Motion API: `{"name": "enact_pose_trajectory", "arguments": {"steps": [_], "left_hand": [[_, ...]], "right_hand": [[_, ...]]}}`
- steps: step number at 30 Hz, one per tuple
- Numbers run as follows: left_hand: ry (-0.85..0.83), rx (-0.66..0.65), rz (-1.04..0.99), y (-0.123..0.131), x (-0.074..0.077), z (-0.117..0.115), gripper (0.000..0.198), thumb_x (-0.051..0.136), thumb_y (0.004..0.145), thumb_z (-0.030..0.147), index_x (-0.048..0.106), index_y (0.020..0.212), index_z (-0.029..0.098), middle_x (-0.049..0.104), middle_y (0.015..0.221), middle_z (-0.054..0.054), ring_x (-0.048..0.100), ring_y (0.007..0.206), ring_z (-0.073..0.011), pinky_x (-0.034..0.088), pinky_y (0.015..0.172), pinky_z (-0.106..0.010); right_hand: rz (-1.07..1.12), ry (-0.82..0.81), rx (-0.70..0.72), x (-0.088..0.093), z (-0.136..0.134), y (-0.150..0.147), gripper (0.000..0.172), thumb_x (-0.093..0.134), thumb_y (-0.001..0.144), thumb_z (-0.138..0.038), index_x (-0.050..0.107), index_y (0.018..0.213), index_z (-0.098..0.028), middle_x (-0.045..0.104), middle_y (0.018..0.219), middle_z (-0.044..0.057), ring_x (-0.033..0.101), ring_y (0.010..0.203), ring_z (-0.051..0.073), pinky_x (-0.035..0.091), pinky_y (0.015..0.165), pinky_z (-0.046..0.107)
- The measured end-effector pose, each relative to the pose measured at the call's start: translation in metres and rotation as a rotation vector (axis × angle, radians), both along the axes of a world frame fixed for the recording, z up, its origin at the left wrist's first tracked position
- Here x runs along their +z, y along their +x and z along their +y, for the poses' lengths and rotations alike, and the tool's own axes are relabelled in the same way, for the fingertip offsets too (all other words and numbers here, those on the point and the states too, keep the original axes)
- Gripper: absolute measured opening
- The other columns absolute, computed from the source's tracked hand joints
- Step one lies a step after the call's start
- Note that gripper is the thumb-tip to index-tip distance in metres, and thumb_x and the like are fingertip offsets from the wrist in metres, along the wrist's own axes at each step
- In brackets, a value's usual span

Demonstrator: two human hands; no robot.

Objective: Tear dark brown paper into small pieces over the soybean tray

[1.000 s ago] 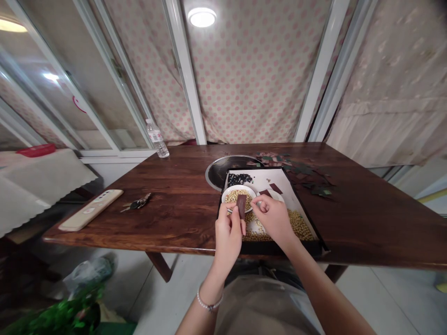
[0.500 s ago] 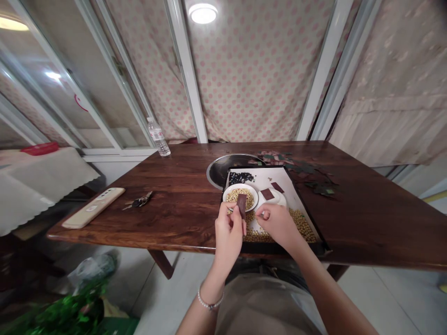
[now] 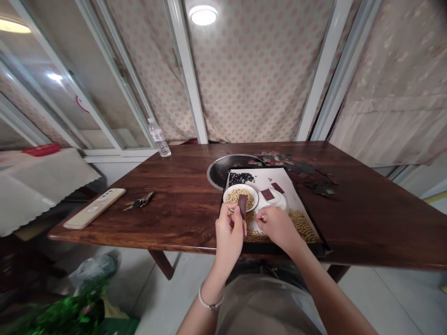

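Glossy dark wood tabletop (image 3: 139,186)

The left hand (image 3: 228,242) hid the brown piece's (image 3: 242,206) lower end; the scattered scraps (image 3: 300,171) were too small to tell. The plant (image 3: 59,320) was blurred.

The dark wooden table (image 3: 370,218) carries a black tray (image 3: 279,249) at its near edge, partly covering a round steel basin (image 3: 218,173). Dark green and brown scraps (image 3: 314,179) lie scattered beyond the tray's right corner. A beige handset (image 3: 94,209) and keys (image 3: 139,201) lie toward the left edge, and a plastic water bottle (image 3: 159,138) stands upright at the far left corner.
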State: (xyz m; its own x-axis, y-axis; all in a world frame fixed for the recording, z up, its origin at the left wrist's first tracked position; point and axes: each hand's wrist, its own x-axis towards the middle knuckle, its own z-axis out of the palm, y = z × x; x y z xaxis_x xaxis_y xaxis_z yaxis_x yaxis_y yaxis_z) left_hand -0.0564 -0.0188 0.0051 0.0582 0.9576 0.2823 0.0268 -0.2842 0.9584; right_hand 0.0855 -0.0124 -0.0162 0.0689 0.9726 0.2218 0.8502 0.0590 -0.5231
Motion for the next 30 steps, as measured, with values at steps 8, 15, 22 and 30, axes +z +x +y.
{"name": "enact_pose_trajectory", "arguments": {"steps": [8, 15, 22, 30], "left_hand": [[-0.009, 0.011, -0.006, 0.001, 0.001, 0.0, 0.02, 0.044, 0.088, 0.041, 0.042, 0.085, 0.021, 0.038, 0.042, 0.011, 0.034, 0.034, -0.0057, 0.024, 0.038, -0.015], [0.017, 0.019, 0.04, 0.0, -0.001, 0.0, 0.017, 0.042, 0.09, 0.039, 0.041, 0.085, 0.022, 0.039, 0.043, 0.011, 0.035, 0.036, -0.0063, 0.027, 0.04, -0.015], [0.034, 0.022, 0.106, -0.001, 0.001, 0.0, 0.016, 0.041, 0.091, 0.037, 0.043, 0.088, 0.022, 0.042, 0.045, 0.009, 0.036, 0.037, -0.0072, 0.028, 0.04, -0.016], [0.063, -0.075, 0.262, -0.002, 0.004, 0.0, 0.019, 0.039, 0.091, 0.034, 0.049, 0.086, 0.019, 0.043, 0.045, 0.008, 0.037, 0.036, -0.0079, 0.028, 0.041, -0.019]], "right_hand": [[0.008, 0.016, 0.103, 0.002, -0.002, -0.001, 0.01, 0.059, 0.071, -0.014, 0.067, 0.071, -0.019, 0.065, 0.067, 0.003, 0.058, 0.064, 0.015, 0.035, 0.058, 0.024], [0.146, 0.077, 0.091, 0.013, -0.004, -0.003, 0.013, 0.054, 0.071, -0.013, 0.064, 0.066, -0.019, 0.052, 0.049, -0.003, 0.048, 0.048, 0.011, 0.032, 0.051, 0.023], [0.373, 0.411, 0.128, 0.021, -0.017, -0.008, 0.011, 0.054, 0.08, -0.022, 0.064, 0.077, -0.018, 0.039, 0.049, -0.006, 0.039, 0.044, 0.008, 0.033, 0.048, 0.02], [0.262, 0.403, 0.236, 0.017, -0.017, -0.007, 0.014, 0.052, 0.084, -0.024, 0.064, 0.08, -0.019, 0.041, 0.051, -0.005, 0.039, 0.047, 0.009, 0.033, 0.05, 0.021]]}}
